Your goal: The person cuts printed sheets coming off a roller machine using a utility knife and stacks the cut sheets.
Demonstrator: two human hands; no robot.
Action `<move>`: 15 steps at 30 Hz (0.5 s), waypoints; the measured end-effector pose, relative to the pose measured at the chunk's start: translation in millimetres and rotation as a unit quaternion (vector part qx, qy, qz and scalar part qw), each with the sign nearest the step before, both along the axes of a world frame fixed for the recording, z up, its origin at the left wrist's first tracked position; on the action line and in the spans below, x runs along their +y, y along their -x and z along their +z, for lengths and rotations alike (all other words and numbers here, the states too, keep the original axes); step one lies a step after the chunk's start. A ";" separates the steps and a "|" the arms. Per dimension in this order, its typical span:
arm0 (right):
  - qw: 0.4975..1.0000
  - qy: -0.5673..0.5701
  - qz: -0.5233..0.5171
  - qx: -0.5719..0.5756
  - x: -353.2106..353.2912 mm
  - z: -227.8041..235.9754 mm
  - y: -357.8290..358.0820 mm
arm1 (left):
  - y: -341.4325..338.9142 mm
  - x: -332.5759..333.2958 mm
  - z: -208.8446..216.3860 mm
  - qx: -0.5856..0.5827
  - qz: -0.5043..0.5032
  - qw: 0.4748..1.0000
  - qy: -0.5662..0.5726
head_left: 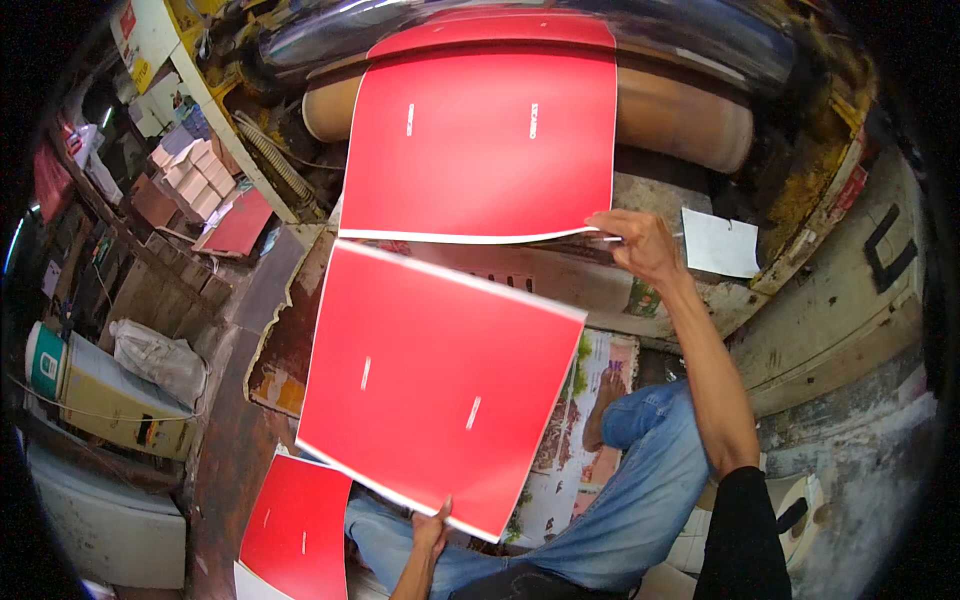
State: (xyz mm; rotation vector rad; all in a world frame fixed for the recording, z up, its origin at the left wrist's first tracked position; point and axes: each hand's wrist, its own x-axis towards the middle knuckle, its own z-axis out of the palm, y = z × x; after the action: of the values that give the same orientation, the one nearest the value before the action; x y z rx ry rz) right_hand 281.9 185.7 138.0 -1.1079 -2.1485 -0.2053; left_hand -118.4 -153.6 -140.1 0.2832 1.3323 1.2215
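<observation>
My left hand (pixel 430 532) grips the lower edge of a red printed sheet (pixel 425 385) with white borders, its thumb on top and its other fingers hidden beneath. This sheet is tilted above my lap. My right hand (pixel 645 245) pinches the lower right corner of a second red sheet (pixel 480 165). That sheet hangs over a brown roller (pixel 685 125), its far end curving up under a shiny cylinder (pixel 700 45). The two sheets nearly meet at the left, with a wedge-shaped gap widening to the right.
More red sheets (pixel 295 525) lie at the lower left. A small white card (pixel 720 243) is on the machine at the right. Stacked pale blocks (pixel 200 180), a plastic bag (pixel 160 358) and a yellowish box (pixel 125 400) stand to the left. My jeans-covered legs (pixel 620 500) are below.
</observation>
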 end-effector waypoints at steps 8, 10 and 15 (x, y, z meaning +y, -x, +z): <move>0.990 0.134 -0.013 -0.032 -0.4 -19.4 -2.0 | 10.1 52.3 -1.6 0.014 0.014 0.997 0.080; 0.990 0.139 0.005 -0.029 -4.6 -18.8 -3.1 | 5.5 83.7 -6.5 0.036 0.043 0.997 0.044; 0.985 0.162 0.021 -0.059 -16.0 0.6 22.1 | 46.5 132.4 -57.6 0.103 0.071 0.988 0.088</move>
State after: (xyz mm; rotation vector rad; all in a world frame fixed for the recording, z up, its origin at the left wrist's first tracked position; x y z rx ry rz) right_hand 259.9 169.7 138.6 -1.2559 -2.3670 0.1050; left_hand -164.9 -21.2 -197.7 0.1949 1.6519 1.2074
